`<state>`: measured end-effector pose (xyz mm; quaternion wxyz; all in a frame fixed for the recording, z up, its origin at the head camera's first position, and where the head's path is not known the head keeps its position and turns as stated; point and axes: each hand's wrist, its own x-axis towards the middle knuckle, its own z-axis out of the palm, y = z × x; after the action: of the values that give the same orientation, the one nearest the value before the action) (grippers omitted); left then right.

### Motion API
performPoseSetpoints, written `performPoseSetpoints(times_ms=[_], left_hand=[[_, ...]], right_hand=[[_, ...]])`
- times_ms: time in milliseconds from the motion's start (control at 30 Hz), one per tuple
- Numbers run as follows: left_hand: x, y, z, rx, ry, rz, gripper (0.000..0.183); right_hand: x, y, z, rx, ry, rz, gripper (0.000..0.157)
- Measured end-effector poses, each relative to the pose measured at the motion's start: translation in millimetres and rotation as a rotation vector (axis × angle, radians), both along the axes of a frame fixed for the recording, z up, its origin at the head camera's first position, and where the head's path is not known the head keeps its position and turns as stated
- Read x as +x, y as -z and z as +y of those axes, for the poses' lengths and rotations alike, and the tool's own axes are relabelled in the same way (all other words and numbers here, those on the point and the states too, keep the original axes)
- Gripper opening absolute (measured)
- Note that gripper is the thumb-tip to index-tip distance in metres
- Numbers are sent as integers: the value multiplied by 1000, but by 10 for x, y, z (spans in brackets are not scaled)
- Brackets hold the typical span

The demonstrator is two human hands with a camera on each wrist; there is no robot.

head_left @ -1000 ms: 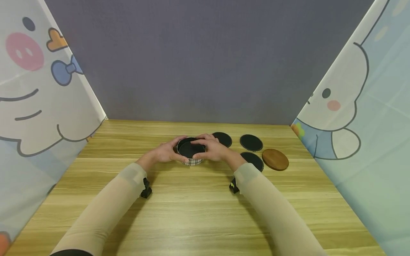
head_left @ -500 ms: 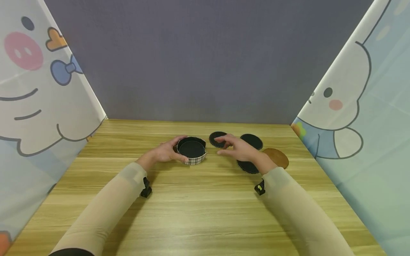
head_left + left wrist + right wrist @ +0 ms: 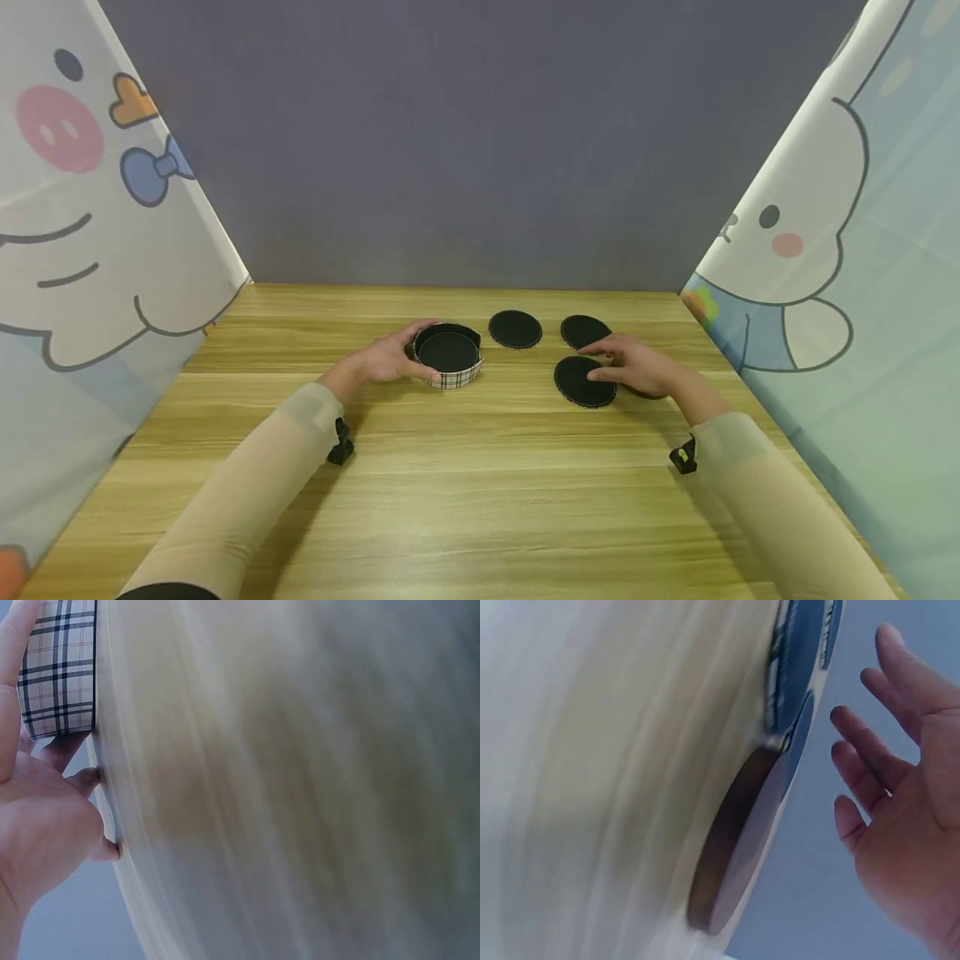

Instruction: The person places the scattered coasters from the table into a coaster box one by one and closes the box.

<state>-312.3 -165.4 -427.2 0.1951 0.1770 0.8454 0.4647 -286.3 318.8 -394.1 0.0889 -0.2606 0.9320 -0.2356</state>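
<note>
My left hand (image 3: 390, 357) grips the left side of a round coaster holder (image 3: 453, 379), thumb at the front and fingers behind. The holder has a white plaid wall, a black inside and a gap at its right. In the left wrist view its plaid wall (image 3: 64, 671) stands by the fingers. My right hand (image 3: 633, 367) hovers over the front black coaster (image 3: 576, 385), holding nothing; in the right wrist view its fingers (image 3: 866, 742) are spread, apart from the coasters. Beneath it lies a brown wooden disc (image 3: 739, 847), mostly hidden in the head view.
Two more black round coasters (image 3: 515, 329) lie flat toward the back of the wooden table (image 3: 450, 500). A grey panel (image 3: 465, 150) stands behind the table. Cartoon-printed cloth walls (image 3: 862, 275) rise at both sides.
My right hand has left the coaster holder and moved right, over the front black coaster and the wooden disc. My left hand stays on the holder.
</note>
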Motion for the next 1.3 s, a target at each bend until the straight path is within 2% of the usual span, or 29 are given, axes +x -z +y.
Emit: performPoseSetpoints(times_ms=[133, 500, 1000, 1300], left_hand=[[7, 7, -6, 14, 0, -10, 120], [4, -2, -20, -32, 1, 19, 119], [9, -9, -7, -17, 0, -3, 119], [-6, 6, -15, 8, 6, -8, 120]], right_hand=[[-12, 43, 102, 76, -8, 41, 50], [9, 114, 64, 197, 17, 29, 53], [97, 120, -63, 224, 38, 62, 60], [159, 119, -167, 195, 27, 30, 61]])
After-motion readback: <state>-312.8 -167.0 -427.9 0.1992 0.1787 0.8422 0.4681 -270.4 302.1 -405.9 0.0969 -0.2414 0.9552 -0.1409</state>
